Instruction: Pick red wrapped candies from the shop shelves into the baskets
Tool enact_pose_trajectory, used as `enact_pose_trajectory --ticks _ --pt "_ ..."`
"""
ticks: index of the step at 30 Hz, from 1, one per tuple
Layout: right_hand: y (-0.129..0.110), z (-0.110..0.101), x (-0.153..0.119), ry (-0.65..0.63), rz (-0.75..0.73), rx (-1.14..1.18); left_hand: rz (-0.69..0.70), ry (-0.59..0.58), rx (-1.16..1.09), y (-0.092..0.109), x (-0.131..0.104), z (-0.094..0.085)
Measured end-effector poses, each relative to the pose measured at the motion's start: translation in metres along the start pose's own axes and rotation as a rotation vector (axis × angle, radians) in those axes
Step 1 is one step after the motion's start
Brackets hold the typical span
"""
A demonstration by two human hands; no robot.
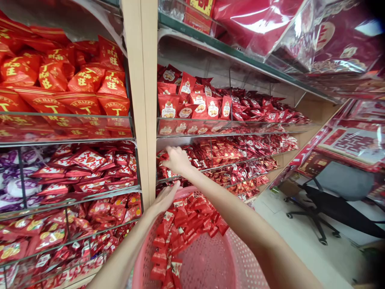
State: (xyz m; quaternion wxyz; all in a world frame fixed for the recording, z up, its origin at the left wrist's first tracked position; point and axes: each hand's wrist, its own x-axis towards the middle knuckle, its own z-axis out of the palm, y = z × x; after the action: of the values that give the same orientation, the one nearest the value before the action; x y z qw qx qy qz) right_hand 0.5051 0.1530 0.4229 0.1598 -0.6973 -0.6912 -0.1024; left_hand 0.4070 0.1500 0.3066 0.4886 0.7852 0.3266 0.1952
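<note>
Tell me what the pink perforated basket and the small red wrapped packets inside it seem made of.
Pink, round, perforated basket: probably moulded plastic with a slight sheen, judging by its smooth rim and regular holes. Small red printed packets: shiny film, plastic or foil; creases catch light.

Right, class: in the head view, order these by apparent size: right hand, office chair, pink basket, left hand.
1. Pink basket
2. Office chair
3. Left hand and right hand: too alike to rank
</note>
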Motion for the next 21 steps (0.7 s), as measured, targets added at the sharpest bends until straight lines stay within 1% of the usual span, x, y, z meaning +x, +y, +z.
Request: enact_pose_trajectory --ticks 3,5,7,10,13,15,17,21 --pt "0.019 -0.022 -0.040 0.095 -0.011 0.109 0.000 0.011 0.015 -0.003 0.001 0.000" --pt "0.032 -0.029 -0.070 0.129 0.008 0.166 0.000 0.009 0.012 -0.005 0.001 0.000" --pt "0.044 -0.028 -0.097 0.144 0.032 0.201 0.006 0.006 0.007 -0.005 0.001 0.000" --pt "0.056 -0.015 -0.129 0.108 0.070 0.207 0.011 0.019 0.002 -0.004 0.000 0.000" --pt "0.062 0.001 -0.149 0.021 0.114 0.156 0.018 0.017 0.006 -0.003 0.000 -0.001" --pt "0.065 0.006 -0.157 -0.030 0.158 0.102 0.025 -0.001 0.016 -0.003 0.001 -0.002" --pt "0.069 0.007 -0.162 -0.065 0.207 0.042 0.032 -0.009 0.026 -0.002 0.002 -0.002" --pt "0.084 0.003 -0.172 -0.105 0.273 -0.029 0.043 -0.009 0.040 -0.002 0.004 -0.002"
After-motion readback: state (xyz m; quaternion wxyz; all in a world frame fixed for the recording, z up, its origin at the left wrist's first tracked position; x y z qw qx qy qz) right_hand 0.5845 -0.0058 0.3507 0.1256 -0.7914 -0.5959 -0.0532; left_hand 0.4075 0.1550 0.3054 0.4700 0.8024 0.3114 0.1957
